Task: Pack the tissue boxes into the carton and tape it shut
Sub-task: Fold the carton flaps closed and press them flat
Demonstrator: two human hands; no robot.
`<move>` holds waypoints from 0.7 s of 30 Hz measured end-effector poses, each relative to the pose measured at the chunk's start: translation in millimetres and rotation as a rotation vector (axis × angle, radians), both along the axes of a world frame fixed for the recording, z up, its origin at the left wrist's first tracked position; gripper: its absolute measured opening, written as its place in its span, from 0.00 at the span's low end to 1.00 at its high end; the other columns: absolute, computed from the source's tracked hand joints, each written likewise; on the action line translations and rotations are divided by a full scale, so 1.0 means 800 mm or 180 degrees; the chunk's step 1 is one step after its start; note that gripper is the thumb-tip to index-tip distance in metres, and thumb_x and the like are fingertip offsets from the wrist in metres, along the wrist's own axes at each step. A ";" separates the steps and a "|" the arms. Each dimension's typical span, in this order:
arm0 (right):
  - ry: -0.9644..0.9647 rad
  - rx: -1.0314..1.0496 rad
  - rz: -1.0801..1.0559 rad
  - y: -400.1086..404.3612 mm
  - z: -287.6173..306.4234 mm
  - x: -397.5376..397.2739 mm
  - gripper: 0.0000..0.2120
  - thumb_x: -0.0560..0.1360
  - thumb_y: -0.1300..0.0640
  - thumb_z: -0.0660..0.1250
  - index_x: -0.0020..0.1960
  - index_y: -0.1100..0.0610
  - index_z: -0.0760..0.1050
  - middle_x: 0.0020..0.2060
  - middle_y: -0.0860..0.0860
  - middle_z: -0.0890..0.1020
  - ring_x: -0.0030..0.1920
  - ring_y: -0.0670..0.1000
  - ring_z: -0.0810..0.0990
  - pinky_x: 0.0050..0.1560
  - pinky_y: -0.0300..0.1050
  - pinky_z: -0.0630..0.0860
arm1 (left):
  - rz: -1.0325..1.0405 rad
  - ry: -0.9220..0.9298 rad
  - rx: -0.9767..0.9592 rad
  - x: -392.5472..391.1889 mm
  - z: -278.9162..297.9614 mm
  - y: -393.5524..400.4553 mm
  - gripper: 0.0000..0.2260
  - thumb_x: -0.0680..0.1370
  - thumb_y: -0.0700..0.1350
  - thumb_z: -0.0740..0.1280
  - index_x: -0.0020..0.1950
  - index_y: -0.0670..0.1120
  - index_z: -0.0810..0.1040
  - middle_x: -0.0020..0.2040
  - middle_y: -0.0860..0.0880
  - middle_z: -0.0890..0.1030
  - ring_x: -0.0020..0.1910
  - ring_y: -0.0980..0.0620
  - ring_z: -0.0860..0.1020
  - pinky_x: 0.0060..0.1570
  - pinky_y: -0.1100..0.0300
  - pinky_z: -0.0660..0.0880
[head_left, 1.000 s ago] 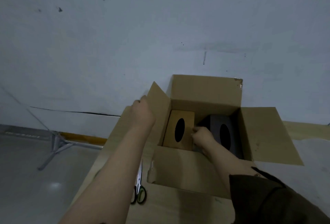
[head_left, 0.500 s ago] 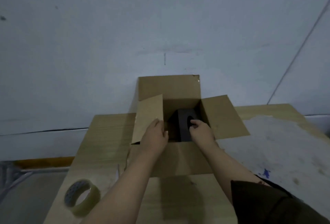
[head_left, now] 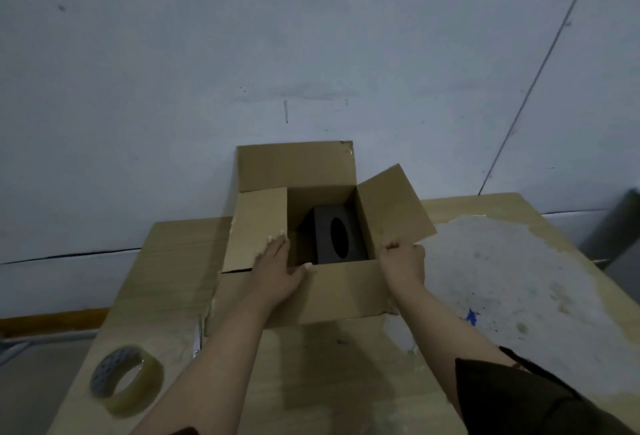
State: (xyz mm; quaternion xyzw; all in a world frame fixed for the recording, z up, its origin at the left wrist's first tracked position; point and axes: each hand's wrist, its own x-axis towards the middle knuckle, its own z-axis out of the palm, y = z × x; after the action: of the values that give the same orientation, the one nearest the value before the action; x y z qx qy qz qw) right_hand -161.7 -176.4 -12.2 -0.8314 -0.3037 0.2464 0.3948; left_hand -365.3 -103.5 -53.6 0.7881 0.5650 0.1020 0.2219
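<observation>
The left flap has been folded inward under the flat, spread left hand; the right hand, withdrawn from the carton, pinches the right flap. Between them, the dark tissue box sits packed; closing is judged begun.

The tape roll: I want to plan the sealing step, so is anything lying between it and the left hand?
Nothing visible blocks it. The tape roll sits on the table's near left corner; the left hand presses the carton's left flap. Scissors lie beside the carton.
</observation>
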 end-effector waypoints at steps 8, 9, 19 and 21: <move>-0.1040 0.0285 0.1624 -0.017 -0.009 -0.044 0.04 0.76 0.60 0.61 0.45 0.52 0.70 0.48 0.51 0.76 0.46 0.53 0.75 0.41 0.41 0.70 | -0.0841 0.0564 -0.0625 -0.029 0.027 -0.016 0.64 0.53 0.78 0.65 0.79 0.53 0.39 0.79 0.54 0.35 0.77 0.52 0.34 0.73 0.40 0.34; -0.1183 0.0034 0.1895 -0.016 -0.007 -0.044 0.04 0.75 0.53 0.63 0.49 0.50 0.69 0.51 0.51 0.76 0.49 0.53 0.75 0.46 0.44 0.71 | -0.0930 0.0722 -0.0675 -0.028 0.030 -0.015 0.66 0.52 0.77 0.67 0.78 0.54 0.36 0.78 0.53 0.33 0.77 0.52 0.32 0.73 0.39 0.33; -0.2295 -0.1757 0.3518 0.005 0.013 -0.045 0.52 0.61 0.34 0.73 0.76 0.43 0.48 0.72 0.58 0.64 0.73 0.62 0.61 0.71 0.72 0.46 | -0.1091 0.1339 -0.1118 -0.036 0.054 -0.016 0.50 0.72 0.56 0.70 0.77 0.54 0.34 0.79 0.48 0.36 0.79 0.49 0.38 0.75 0.41 0.42; -0.2077 -0.2234 0.3686 0.014 0.026 -0.044 0.57 0.59 0.31 0.73 0.77 0.41 0.43 0.76 0.57 0.57 0.76 0.63 0.54 0.71 0.73 0.41 | -0.1060 0.1286 -0.1383 -0.035 0.070 -0.001 0.47 0.73 0.56 0.70 0.79 0.54 0.39 0.80 0.49 0.40 0.79 0.49 0.43 0.77 0.47 0.48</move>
State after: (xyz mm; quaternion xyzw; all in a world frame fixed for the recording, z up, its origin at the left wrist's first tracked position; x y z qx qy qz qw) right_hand -197.0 -164.8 8.5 -0.6466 -0.6976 0.2382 -0.1962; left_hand -393.2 -104.4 2.1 0.8082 0.4696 -0.2165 0.2818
